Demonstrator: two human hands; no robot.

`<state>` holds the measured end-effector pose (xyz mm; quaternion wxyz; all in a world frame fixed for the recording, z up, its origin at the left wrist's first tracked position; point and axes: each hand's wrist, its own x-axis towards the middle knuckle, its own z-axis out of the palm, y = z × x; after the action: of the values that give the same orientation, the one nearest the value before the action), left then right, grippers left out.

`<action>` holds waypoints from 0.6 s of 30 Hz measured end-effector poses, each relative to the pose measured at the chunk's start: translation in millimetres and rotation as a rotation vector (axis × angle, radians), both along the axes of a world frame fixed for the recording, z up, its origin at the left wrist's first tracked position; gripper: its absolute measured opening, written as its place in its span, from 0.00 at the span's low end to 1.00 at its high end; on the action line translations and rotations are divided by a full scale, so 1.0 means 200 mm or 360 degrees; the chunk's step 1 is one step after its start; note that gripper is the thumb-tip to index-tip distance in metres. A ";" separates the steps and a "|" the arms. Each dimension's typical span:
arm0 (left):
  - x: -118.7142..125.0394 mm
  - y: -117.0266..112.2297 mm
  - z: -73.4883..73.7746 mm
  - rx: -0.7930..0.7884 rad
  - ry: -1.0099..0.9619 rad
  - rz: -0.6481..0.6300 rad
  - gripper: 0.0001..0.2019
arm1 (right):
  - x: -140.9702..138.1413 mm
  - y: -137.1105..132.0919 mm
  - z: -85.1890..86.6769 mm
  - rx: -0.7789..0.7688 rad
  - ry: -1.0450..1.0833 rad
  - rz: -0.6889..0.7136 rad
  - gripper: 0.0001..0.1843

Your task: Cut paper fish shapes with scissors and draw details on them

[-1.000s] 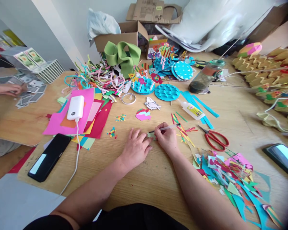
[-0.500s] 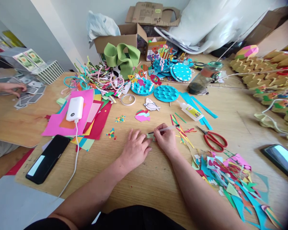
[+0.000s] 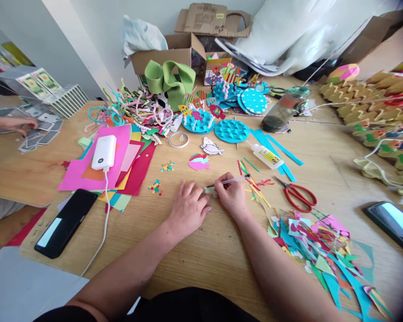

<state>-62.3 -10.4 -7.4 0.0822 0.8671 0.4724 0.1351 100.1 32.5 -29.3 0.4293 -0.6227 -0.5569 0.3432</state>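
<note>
In the head view, the person's left hand (image 3: 188, 209) lies flat on the wooden table (image 3: 201, 250), fingers spread and unclenched, with its fingertips pressing the edge of a small pale paper cut-out (image 3: 210, 191). The right hand (image 3: 234, 197) is curled around a thin pen (image 3: 231, 180), whose tip meets the cut-out between the two hands. From the right hand, red scissors (image 3: 297, 194) lie at three o'clock. A glue bottle (image 3: 267, 155) is at one o'clock and a pink paper fish (image 3: 199, 162) at eleven o'clock. A heap of coloured scraps (image 3: 322, 252) sits at four o'clock. A black phone (image 3: 66, 222) lies at nine o'clock from the left hand. Far at ten o'clock, another person's hand (image 3: 18, 123) rests on cards.
</note>
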 end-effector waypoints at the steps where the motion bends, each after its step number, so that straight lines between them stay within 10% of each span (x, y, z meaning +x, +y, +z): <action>1: 0.00 0.00 0.00 -0.0002 0.0004 -0.0001 0.16 | 0.00 0.00 0.00 0.0002 0.0001 -0.0002 0.06; 18: 0.00 0.00 0.00 -0.0019 0.0013 0.0007 0.16 | 0.00 0.00 -0.01 0.0022 0.0002 0.0005 0.06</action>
<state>-61.8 -9.9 -7.3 0.0852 0.8661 0.4754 0.1290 100.6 32.9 -31.0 0.4335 -0.6186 -0.5601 0.3403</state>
